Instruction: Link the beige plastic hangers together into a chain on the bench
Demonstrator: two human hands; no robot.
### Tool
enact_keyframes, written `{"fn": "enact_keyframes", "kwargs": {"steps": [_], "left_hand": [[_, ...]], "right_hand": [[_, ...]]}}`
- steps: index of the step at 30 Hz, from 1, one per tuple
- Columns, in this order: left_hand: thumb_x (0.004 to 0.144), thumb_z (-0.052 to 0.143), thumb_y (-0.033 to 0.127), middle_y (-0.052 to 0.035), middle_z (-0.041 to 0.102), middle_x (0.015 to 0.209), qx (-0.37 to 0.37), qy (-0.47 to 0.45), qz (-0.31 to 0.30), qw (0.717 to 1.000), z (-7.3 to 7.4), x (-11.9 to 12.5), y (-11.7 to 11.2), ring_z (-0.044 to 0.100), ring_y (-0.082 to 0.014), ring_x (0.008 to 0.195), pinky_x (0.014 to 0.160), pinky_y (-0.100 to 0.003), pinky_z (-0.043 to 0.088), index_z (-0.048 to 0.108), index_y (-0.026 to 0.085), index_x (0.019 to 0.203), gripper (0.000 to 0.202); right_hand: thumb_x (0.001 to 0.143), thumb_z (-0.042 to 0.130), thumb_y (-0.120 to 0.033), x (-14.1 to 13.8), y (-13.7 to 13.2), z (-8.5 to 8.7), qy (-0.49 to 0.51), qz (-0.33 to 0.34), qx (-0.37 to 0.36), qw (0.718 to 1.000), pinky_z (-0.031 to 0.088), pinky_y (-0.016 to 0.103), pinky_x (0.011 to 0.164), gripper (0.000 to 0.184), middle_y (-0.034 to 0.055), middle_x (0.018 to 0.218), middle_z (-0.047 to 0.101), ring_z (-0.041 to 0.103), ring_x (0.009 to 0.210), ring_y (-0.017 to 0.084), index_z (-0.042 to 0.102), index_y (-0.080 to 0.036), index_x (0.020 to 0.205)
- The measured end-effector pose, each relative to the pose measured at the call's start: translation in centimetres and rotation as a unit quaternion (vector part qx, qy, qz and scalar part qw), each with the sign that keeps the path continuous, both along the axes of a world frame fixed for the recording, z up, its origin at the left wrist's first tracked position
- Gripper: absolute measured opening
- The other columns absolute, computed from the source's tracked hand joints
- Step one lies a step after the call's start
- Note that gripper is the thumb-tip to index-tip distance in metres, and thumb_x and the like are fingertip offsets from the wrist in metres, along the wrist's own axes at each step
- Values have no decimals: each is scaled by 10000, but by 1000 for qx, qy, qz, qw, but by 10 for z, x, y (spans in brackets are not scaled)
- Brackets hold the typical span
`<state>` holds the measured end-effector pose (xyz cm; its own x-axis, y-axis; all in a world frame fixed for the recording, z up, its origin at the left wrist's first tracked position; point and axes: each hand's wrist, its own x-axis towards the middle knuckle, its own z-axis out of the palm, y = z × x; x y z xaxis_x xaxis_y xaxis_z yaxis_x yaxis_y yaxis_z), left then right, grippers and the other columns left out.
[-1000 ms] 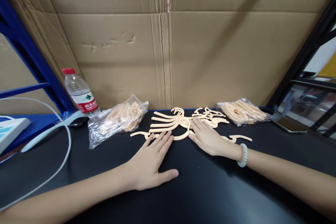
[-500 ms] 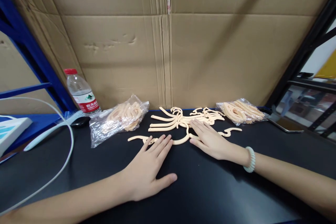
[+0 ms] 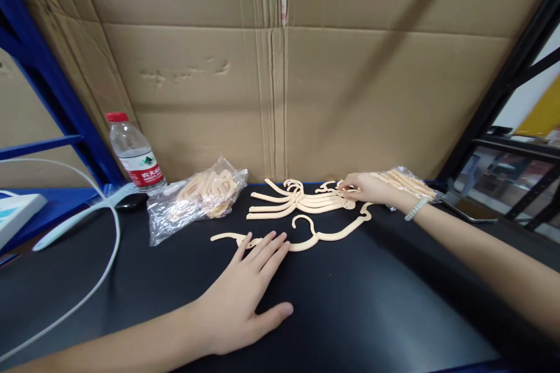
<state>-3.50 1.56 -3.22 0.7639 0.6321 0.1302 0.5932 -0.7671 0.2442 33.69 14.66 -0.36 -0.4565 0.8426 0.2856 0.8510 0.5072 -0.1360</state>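
Note:
My left hand [image 3: 242, 294] lies flat and open on the black table [image 3: 350, 315], its fingertips touching a single cream plastic hanger [image 3: 308, 239] that lies loose in front of it. Behind that hanger a small pile of the same hangers [image 3: 297, 201] is fanned out. My right hand [image 3: 367, 187], with a bead bracelet on the wrist, reaches to the right end of this pile, its fingers drawn together on a hanger there.
A clear bag of hangers [image 3: 196, 195] lies at the left and another bag [image 3: 409, 180] at the right, behind my right hand. A water bottle [image 3: 133, 154], a white cable [image 3: 107, 250] and a phone [image 3: 470, 210] are nearby. A cardboard wall [image 3: 280, 87] closes the back.
My right hand lifted off the table's middle and moved back and right to the pile's end. One hanger now lies apart in front of the pile. My left hand has drawn back slightly, still flat.

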Motion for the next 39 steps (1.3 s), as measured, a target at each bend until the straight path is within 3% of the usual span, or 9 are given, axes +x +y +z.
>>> {"fn": "enact_keyframes", "kwargs": {"steps": [9,15,18,21,24,26,29,33,39], "left_hand": [[879,565,384,-106,306,1548,1,-15,-2,1000,5,1,-4,260,-361,1414,1119,-661,110,259,284,1490,691],[867,564,289,-84,399,1499,17,-61,5,998,4,2,-5,320,-326,1391,1144,-626,106,355,283,1433,604],[871,545,241,-82,480,1429,-9,-141,16,990,9,7,-8,401,-288,1337,1146,-541,240,439,266,1362,503],[898,526,280,-95,591,1280,-144,-250,38,957,15,15,-12,541,-251,1187,1034,-428,435,526,238,1269,373],[884,561,354,-104,631,1184,-317,-365,69,873,19,24,-14,636,-211,964,874,-371,526,546,209,1235,380],[860,605,393,-101,640,1137,-362,-428,93,823,20,28,-14,639,-178,831,781,-341,535,539,194,1232,427],[837,657,389,-41,648,902,-331,-485,151,795,22,28,-11,580,-132,680,678,-285,501,624,165,1026,295],[815,696,330,-2,596,783,-327,-505,165,781,26,22,-6,531,-115,662,638,-241,451,608,156,751,205],[803,703,315,11,542,737,-315,-561,184,743,30,12,2,478,-110,649,644,-243,412,604,161,758,188]], "right_hand": [[850,568,-227,-14,1,-8,20,46,-8,999,472,287,677,186,52,799,661,599,704,174,730,-176,775],[868,546,-301,-7,-10,13,144,-15,77,986,498,367,759,221,91,858,689,630,791,222,722,-170,839],[887,537,-367,-19,-27,27,247,-59,113,961,525,389,742,271,116,879,697,649,795,234,699,-154,930],[784,697,-416,-54,-55,33,482,-34,-6,876,561,352,692,285,76,800,703,669,717,205,691,-170,927],[696,798,-372,-102,-88,26,593,46,-182,783,579,320,722,281,49,808,712,691,775,191,686,-175,861],[702,801,-350,-130,-106,16,596,92,-250,758,585,308,706,256,44,795,719,702,771,189,663,-170,820],[701,801,-371,-158,-121,1,570,110,-327,745,585,293,655,281,35,749,709,707,729,188,625,-162,771],[736,759,-430,-164,-114,-2,514,134,-344,774,580,287,634,299,35,753,695,692,724,181,645,-156,773],[866,573,-364,-117,-52,3,301,63,-85,948,528,306,693,227,57,867,702,657,791,185,673,-161,890]]}}
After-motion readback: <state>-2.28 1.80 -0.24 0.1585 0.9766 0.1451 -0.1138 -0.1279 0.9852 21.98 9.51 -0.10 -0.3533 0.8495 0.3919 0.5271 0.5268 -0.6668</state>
